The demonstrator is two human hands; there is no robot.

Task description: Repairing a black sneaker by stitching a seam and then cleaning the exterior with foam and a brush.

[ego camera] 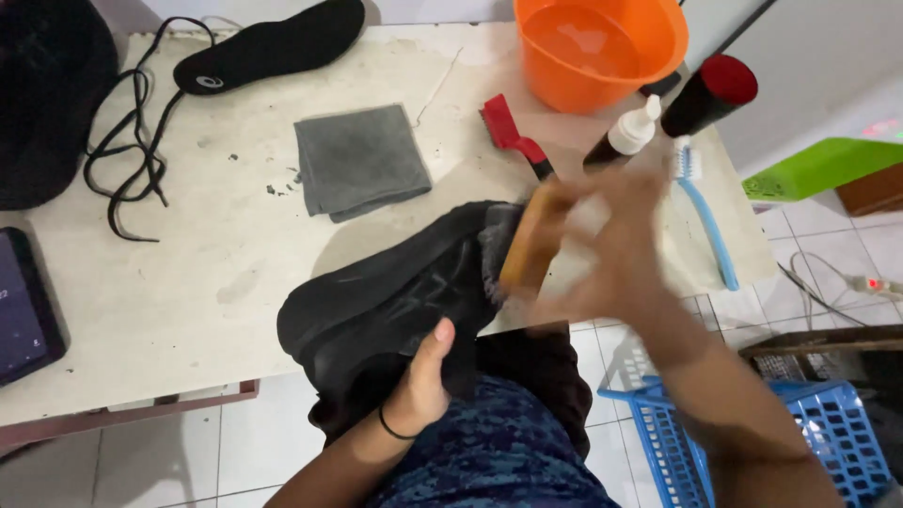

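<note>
Black shoe (376,301): light, soft upper, likely flexes; best held from inside. Left hand (419,386) tucked in, gripping it. Right hand (616,254), blurred, clenching wooden brush (529,240).

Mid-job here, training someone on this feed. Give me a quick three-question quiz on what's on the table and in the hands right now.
1. True or false: the left hand grips the black shoe at the table's near edge.
2. What does the blurred right hand hold against the shoe?
A. a wooden brush
B. the blue toothbrush
C. the grey cloth
3. Fill in: the black insole lies at the far edge, beside the black ____.

Key
1. True.
2. A; the toothbrush and the cloth lie on the table, untouched.
3. Laces.
</note>
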